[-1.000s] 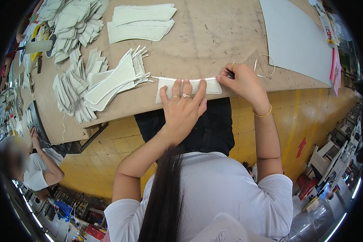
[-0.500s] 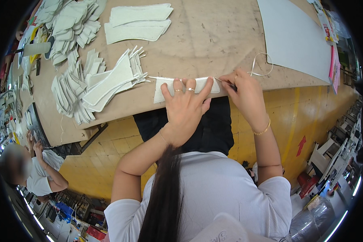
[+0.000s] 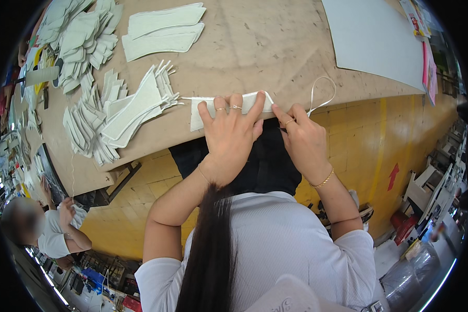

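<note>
Nearest to my camera I see the white shirt (image 3: 286,244) of the person and the long dark hair (image 3: 208,249), which hangs down in front of it. Beyond them, both hands work at the near edge of the table (image 3: 244,47). The left hand (image 3: 229,138) is not clenched: its fingers are spread, and with the fingertips it presses on the pale piece (image 3: 196,117), which lies flat at this edge, partly covered by the hand. The right hand (image 3: 301,136) is at the right end of the piece, with its fingers bent, and it grasps the white cord (image 3: 334,93). The cord runs along the upper edge of the piece, bends at the right corner to these fingers, and behind the hand it makes a loop on the table. I cannot tell if the right hand has something else under the fingers.

To the left of the piece lies a fanned stack (image 3: 135,112) of similar pale pieces. Farther, two pale pieces (image 3: 164,34) lie just beside each other, and at the far left I find a bigger heap (image 3: 86,41). At the far right there is a large white sheet (image 3: 374,44), with a pink item (image 3: 429,73) beside it.
</note>
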Demonstrator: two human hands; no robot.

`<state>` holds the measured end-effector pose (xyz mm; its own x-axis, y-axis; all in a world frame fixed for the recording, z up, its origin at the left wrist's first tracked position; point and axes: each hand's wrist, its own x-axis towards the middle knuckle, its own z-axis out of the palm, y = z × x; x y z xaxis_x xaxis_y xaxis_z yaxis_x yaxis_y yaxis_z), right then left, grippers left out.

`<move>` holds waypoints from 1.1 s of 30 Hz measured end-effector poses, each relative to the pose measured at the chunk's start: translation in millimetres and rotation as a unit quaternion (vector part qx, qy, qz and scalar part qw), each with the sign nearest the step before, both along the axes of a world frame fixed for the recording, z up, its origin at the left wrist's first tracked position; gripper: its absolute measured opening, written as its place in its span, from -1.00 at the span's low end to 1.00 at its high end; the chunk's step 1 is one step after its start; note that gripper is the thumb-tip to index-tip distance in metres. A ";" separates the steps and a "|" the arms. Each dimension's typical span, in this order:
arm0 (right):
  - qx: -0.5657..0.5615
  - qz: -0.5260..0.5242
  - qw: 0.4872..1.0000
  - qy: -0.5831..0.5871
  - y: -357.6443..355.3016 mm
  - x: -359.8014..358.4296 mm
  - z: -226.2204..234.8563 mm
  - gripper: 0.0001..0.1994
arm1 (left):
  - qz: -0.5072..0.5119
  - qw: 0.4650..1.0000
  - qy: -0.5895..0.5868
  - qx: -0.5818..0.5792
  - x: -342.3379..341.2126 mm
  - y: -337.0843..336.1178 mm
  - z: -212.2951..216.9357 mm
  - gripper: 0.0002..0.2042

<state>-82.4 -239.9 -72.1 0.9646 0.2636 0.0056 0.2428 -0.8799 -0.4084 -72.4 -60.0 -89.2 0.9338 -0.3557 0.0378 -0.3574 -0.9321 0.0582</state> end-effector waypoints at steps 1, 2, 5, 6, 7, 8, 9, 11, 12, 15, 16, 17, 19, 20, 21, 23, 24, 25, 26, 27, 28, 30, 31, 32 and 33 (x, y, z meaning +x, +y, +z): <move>-0.002 0.000 1.000 0.002 0.2 -0.6 -0.8 -0.54 | 0.000 1.000 0.005 0.001 0.4 -0.3 0.7 -0.36; -0.003 0.001 1.000 0.004 0.3 -1.1 -1.7 -0.54 | 0.000 1.000 0.009 0.003 1.1 -0.6 1.8 -0.37; -0.017 0.004 1.000 0.006 0.9 -2.7 -4.4 -0.54 | -0.001 1.000 0.009 -0.001 1.2 -0.4 2.4 -0.38; -0.029 0.007 1.000 -0.001 1.6 -3.2 -5.0 -0.54 | -0.002 1.000 0.007 -0.003 1.2 -0.1 2.2 -0.38; -0.041 0.010 0.999 -0.008 2.4 -3.7 -5.5 -0.54 | 0.000 1.000 0.011 -0.007 1.8 0.0 2.3 -0.38; -0.053 0.014 0.998 -0.014 3.1 -3.9 -5.7 -0.55 | 0.001 1.000 0.014 -0.011 2.8 0.0 2.7 -0.39; -0.062 0.023 0.997 -0.027 3.5 -3.8 -5.1 -0.57 | 0.002 1.000 0.017 -0.015 3.4 0.0 2.9 -0.39; -0.080 0.043 0.994 -0.052 4.2 -3.2 -3.5 -0.60 | 0.005 0.999 0.019 -0.028 3.8 0.1 2.8 -0.39; -0.082 0.044 0.994 -0.055 4.2 -3.4 -3.6 -0.60 | 0.007 0.999 0.020 -0.034 4.5 -0.4 3.0 -0.39; -0.088 0.045 0.993 -0.060 3.5 -5.5 -4.2 -0.57 | 0.027 0.996 0.056 -0.056 5.4 -3.2 3.6 -0.41; -0.090 0.046 0.993 -0.057 3.1 -6.0 -3.6 -0.57 | -0.003 0.997 0.032 -0.067 6.4 -1.9 2.6 -0.42; -0.092 0.047 0.993 -0.054 2.7 -6.0 -3.3 -0.56 | -0.034 0.996 0.007 -0.078 8.3 1.4 0.4 -0.43; -0.091 0.046 0.993 -0.054 2.9 -6.3 -3.7 -0.55 | -0.072 0.993 -0.018 -0.090 11.8 7.3 -5.5 -0.44; -0.091 0.046 0.993 -0.054 2.9 -6.5 -4.0 -0.55 | -0.080 0.993 -0.018 -0.090 14.0 9.4 -9.1 -0.45; -0.089 0.045 0.994 -0.054 2.6 -6.6 -4.4 -0.55 | -0.088 0.992 -0.019 -0.090 16.1 11.1 -9.8 -0.46; -0.085 0.043 0.994 -0.053 1.8 -7.2 -5.2 -0.54 | -0.087 0.992 -0.003 -0.094 18.0 13.5 -6.8 -0.45; -0.085 0.044 0.994 -0.051 1.0 -7.5 -4.9 -0.54 | -0.087 0.992 0.005 -0.097 19.6 13.9 -5.0 -0.45; -0.085 0.045 0.994 -0.049 0.3 -7.7 -4.4 -0.54 | -0.056 0.995 0.015 -0.084 21.9 14.8 -4.1 -0.46; -0.086 0.046 0.994 -0.048 -0.3 -7.9 -4.2 -0.54 | -0.025 0.997 0.025 -0.072 24.9 16.1 -3.6 -0.47; -0.079 0.041 0.995 -0.048 -0.4 -8.3 -4.7 -0.55 | 0.006 0.998 0.035 -0.059 26.9 17.4 -2.9 -0.48; -0.072 0.036 0.996 -0.048 -0.3 -9.0 -6.2 -0.56 | -0.039 0.995 0.014 -0.087 27.9 18.6 -1.9 -0.50; -0.054 0.024 0.998 -0.034 -1.4 -10.0 -10.0 -0.59 | -0.125 0.982 -0.027 -0.141 28.9 21.0 0.4 -0.54; -0.042 0.016 0.999 -0.019 -3.9 -10.1 -12.3 -0.61 | -0.180 0.973 -0.011 -0.146 29.6 21.3 -2.4 -0.55; -0.030 0.008 1.000 -0.004 -5.9 -9.4 -13.3 -0.63 | -0.233 0.961 0.006 -0.150 31.1 21.4 -8.6 -0.55; 0.010 -0.010 1.000 0.005 -7.2 -6.6 -11.7 -0.66 | -0.287 0.945 0.023 -0.153 33.3 21.4 -10.5 -0.56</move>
